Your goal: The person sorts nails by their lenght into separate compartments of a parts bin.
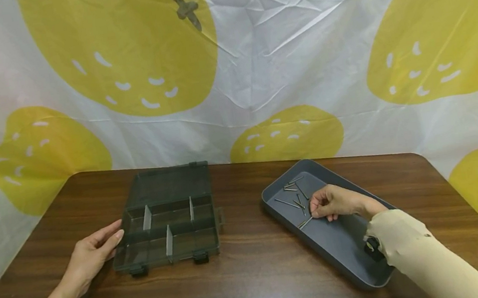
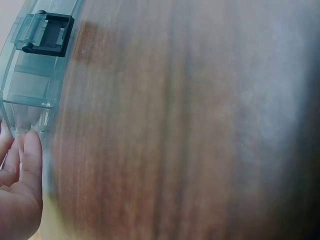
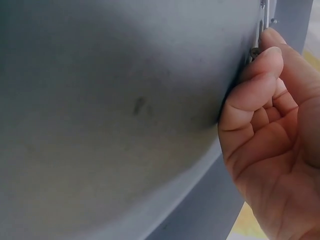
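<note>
A dark see-through compartment box [image 1: 193, 248] lies with its lid [image 1: 168, 184] raised at the back; white dividers [image 1: 169, 240] stand inside it. My left hand [image 1: 91, 254] touches the box's left edge with fairly straight fingers, also seen at a corner of the box [image 2: 30, 82] in the left wrist view. Over a grey tray [image 1: 349, 260], my right hand [image 1: 334, 203] pinches a thin metal screw [image 1: 305, 222] between thumb and forefinger. In the right wrist view, the fingers [image 3: 260, 95] hide most of that screw. Several loose screws [image 1: 287, 203] lie scattered in the tray's far left part.
Box and tray stand apart on a brown wooden table [image 1: 247, 279]. Behind the table hangs a white cloth [image 1: 247, 77] with yellow fruit prints. Two black latches [image 1: 201, 257] stick out at the box's front edge.
</note>
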Demonstrator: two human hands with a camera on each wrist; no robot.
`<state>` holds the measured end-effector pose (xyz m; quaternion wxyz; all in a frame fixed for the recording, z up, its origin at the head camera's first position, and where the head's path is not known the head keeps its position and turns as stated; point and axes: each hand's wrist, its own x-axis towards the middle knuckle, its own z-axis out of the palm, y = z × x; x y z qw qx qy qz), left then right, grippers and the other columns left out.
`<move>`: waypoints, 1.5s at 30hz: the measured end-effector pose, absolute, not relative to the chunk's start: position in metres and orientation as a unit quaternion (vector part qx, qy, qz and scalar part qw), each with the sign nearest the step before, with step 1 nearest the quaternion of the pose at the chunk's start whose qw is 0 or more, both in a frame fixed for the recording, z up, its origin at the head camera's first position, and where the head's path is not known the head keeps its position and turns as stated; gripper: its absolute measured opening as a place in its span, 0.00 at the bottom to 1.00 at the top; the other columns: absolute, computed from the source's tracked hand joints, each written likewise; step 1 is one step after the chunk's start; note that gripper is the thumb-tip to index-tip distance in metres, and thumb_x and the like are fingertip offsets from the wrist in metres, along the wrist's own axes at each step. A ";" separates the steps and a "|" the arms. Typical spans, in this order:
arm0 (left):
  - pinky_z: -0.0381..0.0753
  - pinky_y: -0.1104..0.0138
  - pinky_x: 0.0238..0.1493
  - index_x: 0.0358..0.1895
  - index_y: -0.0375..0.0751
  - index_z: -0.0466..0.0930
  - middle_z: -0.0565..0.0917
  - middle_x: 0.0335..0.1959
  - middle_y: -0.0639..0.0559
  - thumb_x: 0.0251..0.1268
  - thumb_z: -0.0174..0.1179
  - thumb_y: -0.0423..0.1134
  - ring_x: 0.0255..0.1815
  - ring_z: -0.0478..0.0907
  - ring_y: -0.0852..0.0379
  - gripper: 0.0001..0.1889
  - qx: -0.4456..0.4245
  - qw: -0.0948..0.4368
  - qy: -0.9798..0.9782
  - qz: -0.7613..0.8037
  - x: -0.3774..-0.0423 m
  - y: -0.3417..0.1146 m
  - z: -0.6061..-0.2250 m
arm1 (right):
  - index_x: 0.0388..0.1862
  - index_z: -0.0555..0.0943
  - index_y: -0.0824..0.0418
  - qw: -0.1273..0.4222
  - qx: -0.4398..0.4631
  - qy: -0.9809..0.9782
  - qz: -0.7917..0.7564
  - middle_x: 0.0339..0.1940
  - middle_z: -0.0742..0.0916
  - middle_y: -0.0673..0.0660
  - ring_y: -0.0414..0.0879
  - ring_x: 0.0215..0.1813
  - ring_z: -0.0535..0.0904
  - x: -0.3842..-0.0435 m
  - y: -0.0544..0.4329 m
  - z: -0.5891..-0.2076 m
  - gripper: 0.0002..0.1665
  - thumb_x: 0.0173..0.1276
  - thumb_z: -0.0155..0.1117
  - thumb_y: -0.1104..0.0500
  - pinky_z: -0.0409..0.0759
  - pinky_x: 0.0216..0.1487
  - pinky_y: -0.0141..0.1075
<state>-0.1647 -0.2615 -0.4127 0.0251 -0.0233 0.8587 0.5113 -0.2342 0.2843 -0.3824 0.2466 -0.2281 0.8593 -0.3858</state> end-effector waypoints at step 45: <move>0.79 0.77 0.40 0.70 0.37 0.61 0.66 0.66 0.34 0.68 0.51 0.57 0.39 0.68 0.86 0.35 -0.022 0.017 0.855 0.517 -0.165 -0.262 -0.412 | 0.47 0.70 0.72 0.235 -0.088 0.757 -0.603 0.25 0.76 0.49 0.34 0.25 0.75 -0.228 0.188 -0.323 0.11 0.75 0.48 0.63 0.75 0.27 0.22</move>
